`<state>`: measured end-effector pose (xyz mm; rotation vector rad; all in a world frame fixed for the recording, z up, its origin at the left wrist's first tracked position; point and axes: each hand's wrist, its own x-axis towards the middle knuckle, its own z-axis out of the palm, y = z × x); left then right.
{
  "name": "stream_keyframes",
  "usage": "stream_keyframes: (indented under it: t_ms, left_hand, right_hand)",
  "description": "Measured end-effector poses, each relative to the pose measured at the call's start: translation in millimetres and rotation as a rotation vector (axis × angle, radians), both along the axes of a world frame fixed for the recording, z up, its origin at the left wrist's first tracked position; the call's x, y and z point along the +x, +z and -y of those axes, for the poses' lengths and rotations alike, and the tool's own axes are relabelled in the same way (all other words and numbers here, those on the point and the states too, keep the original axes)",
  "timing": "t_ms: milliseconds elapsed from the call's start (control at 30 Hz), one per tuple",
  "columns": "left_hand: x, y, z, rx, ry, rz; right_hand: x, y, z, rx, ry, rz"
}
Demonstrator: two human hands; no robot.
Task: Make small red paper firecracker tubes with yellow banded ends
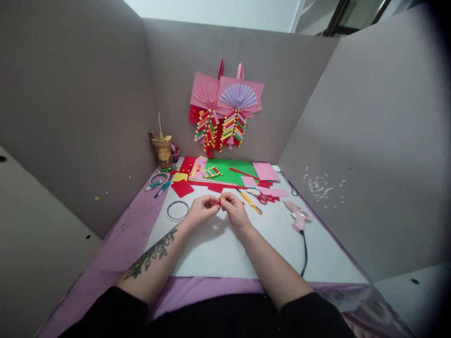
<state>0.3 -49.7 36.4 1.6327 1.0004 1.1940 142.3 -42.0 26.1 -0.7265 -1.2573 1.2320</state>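
Observation:
My left hand [203,209] and my right hand [235,211] meet above the white work sheet [218,256], fingertips nearly together. Between them is a small red paper roll [221,200] with a bit of yellow at its end. Both hands pinch it, and the fingers cover most of it. Just beyond my right hand lie a yellow craft knife [251,202] and red-handled scissors [262,198]. Rolls like it, with yellow ends [212,172], rest in a row on green paper [232,169].
A pink glue gun [298,216] with a black cord lies at right. Left of my hands is a tape roll [178,211]. A cup [163,151] stands in the back left corner. Paper firecracker decorations [234,129] hang on the grey back panel [176,70]. Red card [182,188] lies nearby.

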Motion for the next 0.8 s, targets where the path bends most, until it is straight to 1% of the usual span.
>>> stream_keyframes:
  t_ms: [67,133,233,333,533,667,800]
  left_hand:
    - [2,-0.5,2,0.05,0.029,-0.021]
    - [3,-1.0,3,0.127,0.085,-0.056]
    - [2,-0.7,4,0.247,0.168,-0.127]
    - [0,1.7,6,0.351,0.213,-0.206]
    - [-1,6.5,9,0.44,0.229,-0.314]
    - [-1,6.3,10,0.486,0.236,-0.385]
    - [-2,5.5,10,0.52,0.239,-0.421]
  right_hand:
    - [-2,1.3,2,-0.01,0.006,0.01]
    - [-4,2.8,4,-0.025,0.005,0.017]
    - [-5,5.5,7,-0.005,-0.045,0.048]
    - [-5,8.0,10,0.04,-0.097,0.098]
    - [-5,8.2,10,0.083,-0.162,0.177]
    - [-5,6.5,9,0.127,-0.203,0.234]
    - [-5,6.3,9,0.136,-0.219,0.241]
